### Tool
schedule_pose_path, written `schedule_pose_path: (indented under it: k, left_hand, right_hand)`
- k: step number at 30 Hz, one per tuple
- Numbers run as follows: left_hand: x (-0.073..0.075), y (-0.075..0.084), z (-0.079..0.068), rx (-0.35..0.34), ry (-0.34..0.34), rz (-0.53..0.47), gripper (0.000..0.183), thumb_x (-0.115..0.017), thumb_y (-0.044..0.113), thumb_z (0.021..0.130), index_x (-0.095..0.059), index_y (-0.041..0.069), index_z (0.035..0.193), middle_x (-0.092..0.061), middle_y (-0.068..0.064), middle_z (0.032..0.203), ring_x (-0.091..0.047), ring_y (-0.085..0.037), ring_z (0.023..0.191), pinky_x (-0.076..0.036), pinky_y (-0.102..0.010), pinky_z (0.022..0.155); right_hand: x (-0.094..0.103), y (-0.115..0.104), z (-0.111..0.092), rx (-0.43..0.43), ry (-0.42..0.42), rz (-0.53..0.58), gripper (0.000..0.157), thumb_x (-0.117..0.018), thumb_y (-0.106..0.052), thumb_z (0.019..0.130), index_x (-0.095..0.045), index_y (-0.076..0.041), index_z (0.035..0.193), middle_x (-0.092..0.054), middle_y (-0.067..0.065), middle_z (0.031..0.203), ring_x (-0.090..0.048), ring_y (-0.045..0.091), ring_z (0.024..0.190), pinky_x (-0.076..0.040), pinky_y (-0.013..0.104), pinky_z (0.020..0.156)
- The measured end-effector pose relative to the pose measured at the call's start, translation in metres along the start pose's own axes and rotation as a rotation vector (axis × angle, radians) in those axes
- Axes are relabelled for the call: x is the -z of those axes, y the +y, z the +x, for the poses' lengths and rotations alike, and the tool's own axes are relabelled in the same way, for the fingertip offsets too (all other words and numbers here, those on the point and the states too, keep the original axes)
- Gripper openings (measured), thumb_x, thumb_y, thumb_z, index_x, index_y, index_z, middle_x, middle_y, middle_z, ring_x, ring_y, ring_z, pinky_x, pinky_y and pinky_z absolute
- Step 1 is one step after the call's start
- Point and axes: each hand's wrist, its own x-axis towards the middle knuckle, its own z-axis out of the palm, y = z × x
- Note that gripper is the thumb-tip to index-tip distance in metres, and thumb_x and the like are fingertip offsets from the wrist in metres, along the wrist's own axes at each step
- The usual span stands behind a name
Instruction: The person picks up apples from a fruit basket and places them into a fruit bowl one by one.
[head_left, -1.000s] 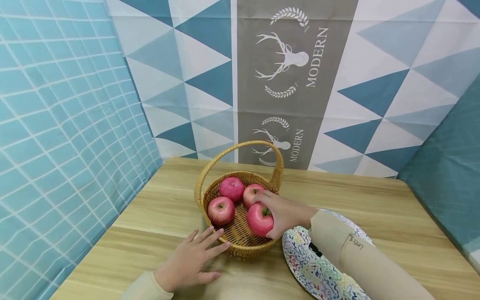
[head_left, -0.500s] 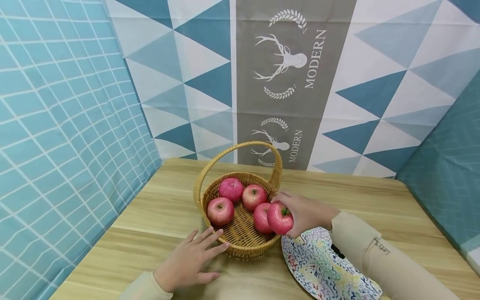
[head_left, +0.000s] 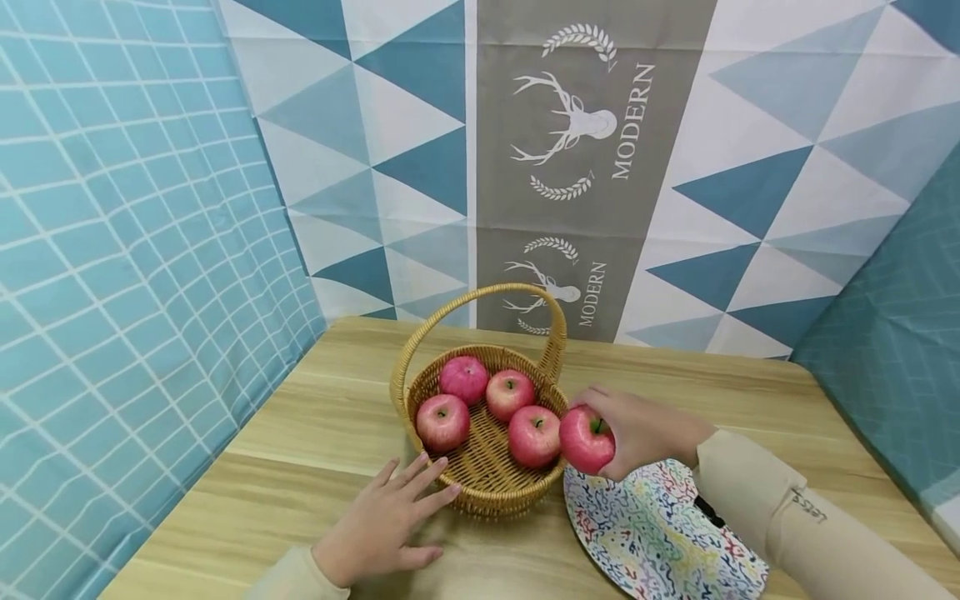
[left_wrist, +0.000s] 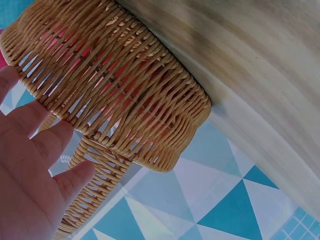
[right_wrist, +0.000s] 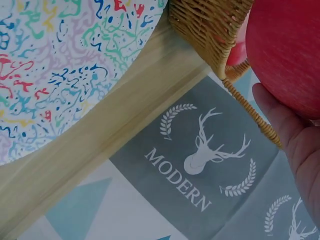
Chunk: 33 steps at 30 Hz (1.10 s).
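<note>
A wicker basket [head_left: 495, 497] with a tall arched handle stands on the table, several red apples [head_left: 442, 423] inside it. My right hand [head_left: 645, 429] grips another red apple [head_left: 587, 439] just off the basket's right rim. This apple [right_wrist: 290, 55] looms large in the right wrist view, with a finger curved along its side. On the near left of the basket, my left hand [head_left: 386, 521] spreads its straight fingers at the rim. In the left wrist view, the left hand's fingertips [left_wrist: 37, 112] rest against the woven edge.
Under the right forearm lies a white fabric piece with a multicoloured squiggle pattern [head_left: 645, 533] and a small black part. The wood-grain table [head_left: 300, 467] is bordered by a patterned cloth backdrop [head_left: 420, 150] behind and a blue grid cloth [head_left: 150, 250] at the left.
My right hand has lifted the apple from inside the basket and carried it right, past the rim. An apple formerly covered now shows there. The left hand has stayed in place.
</note>
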Motion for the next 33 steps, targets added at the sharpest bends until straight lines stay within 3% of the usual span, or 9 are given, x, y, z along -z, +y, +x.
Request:
schedule_pose_path:
  k: [13, 17, 26, 33]
  left_hand:
    - [0.005, -0.006, 0.002, -0.007, -0.024, -0.020, 0.058, -0.069, 0.053, 0.077, -0.065, 0.020, 0.125, -0.058, -0.012, 0.132, -0.058, -0.033, 0.115, -0.048, -0.056, 0.085]
    - [0.004, -0.006, 0.004, -0.016, -0.018, -0.022, 0.058, -0.070, 0.053, 0.077, -0.066, 0.020, 0.124, -0.058, -0.012, 0.130, -0.059, -0.033, 0.114, -0.049, -0.056, 0.084]
    - [0.001, -0.004, 0.004, -0.024, -0.001, -0.001, 0.057, -0.068, 0.055, 0.078, -0.067, 0.020, 0.123, -0.059, -0.011, 0.130, -0.059, -0.033, 0.114, -0.049, -0.053, 0.085]
    - [0.001, -0.004, 0.003, -0.022, 0.020, 0.006, 0.057, -0.069, 0.055, 0.077, -0.067, 0.020, 0.122, -0.060, -0.012, 0.129, -0.059, -0.032, 0.113, -0.049, -0.053, 0.084]
  right_hand:
    - [0.013, -0.002, -0.020, -0.144, -0.057, 0.025, 0.072, -0.084, -0.027, 0.059, -0.051, -0.007, 0.120, -0.053, -0.001, 0.109, -0.054, 0.018, 0.096, -0.052, 0.025, 0.071]
    - [0.017, 0.008, -0.026, -0.166, -0.044, 0.013, 0.071, -0.084, -0.026, 0.059, -0.051, -0.004, 0.118, -0.055, 0.001, 0.107, -0.054, 0.019, 0.094, -0.052, 0.026, 0.070]
    - [0.027, 0.037, -0.043, -0.341, -0.020, 0.075, 0.076, -0.085, -0.022, 0.055, -0.047, 0.000, 0.117, -0.055, 0.004, 0.105, -0.051, 0.025, 0.095, -0.051, 0.026, 0.066]
    - [0.029, 0.053, -0.056, -0.418, 0.007, 0.109, 0.078, -0.086, -0.023, 0.054, -0.047, 0.000, 0.117, -0.056, 0.005, 0.104, -0.052, 0.026, 0.096, -0.053, 0.028, 0.065]
